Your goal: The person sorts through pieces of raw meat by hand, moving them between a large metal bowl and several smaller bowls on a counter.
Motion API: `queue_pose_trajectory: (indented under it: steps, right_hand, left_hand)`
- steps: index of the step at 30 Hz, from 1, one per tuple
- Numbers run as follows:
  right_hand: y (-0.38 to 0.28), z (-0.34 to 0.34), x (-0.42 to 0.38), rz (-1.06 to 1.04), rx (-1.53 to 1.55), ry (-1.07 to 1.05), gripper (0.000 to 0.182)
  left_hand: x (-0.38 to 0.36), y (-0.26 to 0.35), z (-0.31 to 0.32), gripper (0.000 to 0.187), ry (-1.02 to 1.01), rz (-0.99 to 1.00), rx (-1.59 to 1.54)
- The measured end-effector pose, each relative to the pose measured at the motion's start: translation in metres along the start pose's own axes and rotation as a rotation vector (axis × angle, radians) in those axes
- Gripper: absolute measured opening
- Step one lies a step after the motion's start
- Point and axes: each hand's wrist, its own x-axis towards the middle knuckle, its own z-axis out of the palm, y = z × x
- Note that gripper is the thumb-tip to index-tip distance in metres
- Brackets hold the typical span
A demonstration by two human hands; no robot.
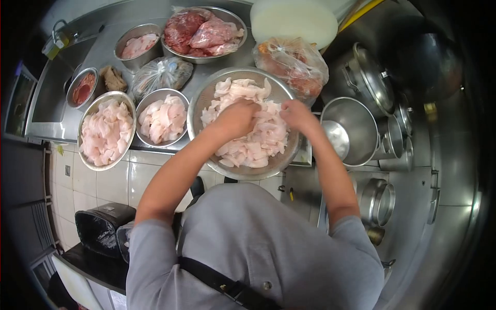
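Pale meat slices (253, 150) fill the wide metal colander (284, 161) at the counter's (103, 49) front edge. The left hand (240, 118) and right hand (298, 114) reach over them, fingers curled — whether either grip is closed on a slice, I cannot tell.

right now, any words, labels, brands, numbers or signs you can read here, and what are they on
None that can be read.
Large bowl: no lettering visible.
Clear bag beside it: no print that can be made out.
Black bin: pale marks, too blurred to tell if they are text.
Yellow-green item by the sink: too small to read.
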Motion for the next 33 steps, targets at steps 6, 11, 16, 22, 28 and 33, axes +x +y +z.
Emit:
queue_pose_trajectory:
  steps: [6,11,16,22,28,33]
  right_hand:
    - [-0.009,0.029,0.000,0.019,-0.147,-0.105,0.030]
    - [-0.022,0.025,0.008,0.000,-0.156,-0.117,0.027]
    - [-0.012,0.033,0.028,0.056,-0.178,-0.309,0.037]
    - [0.014,0.034,0.039,0.098,0.152,-0.316,0.040]
    - [0.001,0.009,0.021,0.074,1.001,-0.339,0.024]
    - [-0.026,0.003,0.017,0.074,1.028,-0.362,0.023]
  left_hand:
    - [0.051,0.009,0.052,0.060,-0.310,-0.126,0.380]
    - [0.053,0.017,0.052,0.056,-0.291,-0.164,0.455]
    - [0.031,0.015,0.053,0.038,-0.226,-0.172,0.439]
    - [-0.002,0.003,0.004,0.030,0.040,-0.229,0.080]
    - [-0.031,-0.003,-0.027,0.038,0.091,-0.492,-1.606]
    - [-0.040,-0.001,-0.027,0.049,0.048,-0.440,-1.842]
